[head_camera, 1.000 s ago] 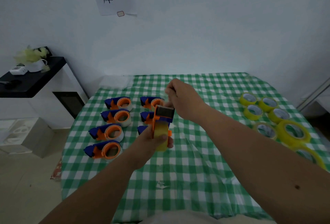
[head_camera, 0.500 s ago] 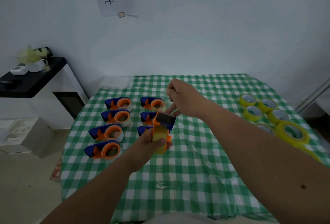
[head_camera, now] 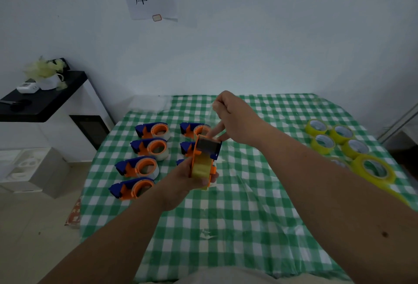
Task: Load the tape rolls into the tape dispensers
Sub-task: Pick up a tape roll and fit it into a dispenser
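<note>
While I'm holding the orange-and-blue plastic tape dispenser point(head_camera: 204, 161) up off the green-and-white checked tablecloth point(head_camera: 248, 216) in my left hand point(head_camera: 192, 178), fingers wrapped round its body and the yellow tape roll point(head_camera: 200, 169) sitting in it, my right hand point(head_camera: 233, 117) is hovering just above the blue cutter end. Thumb and forefinger there are pinched together, and I think they're gripping the loose end of the clear tape, though the strip itself is barely showing, so I'm not swearing to it. A couple of my other right fingers point(head_camera: 213, 133) are poking down toward the cutter.

What's worrying me from here:

- The tape end is thin and sticky. If I'm letting the pinch go slack, it's probably snapping back onto the roll and I'm picking at it all over again.
- If I'm pulling crooked, it could be folding onto itself or sticking to the dispenser's side instead of feeding over the blade.
- Those lower fingers are getting close to the serrated edge, so a slip could be nicking me.
- My left grip is squeezing the roll too, which might be dragging on it.

The other loaded orange-and-blue dispensers point(head_camera: 144, 166) are sitting in rows toward the tablecloth's left edge, and the spare yellow tape rolls point(head_camera: 339, 139) are clustered by its right edge.
</note>
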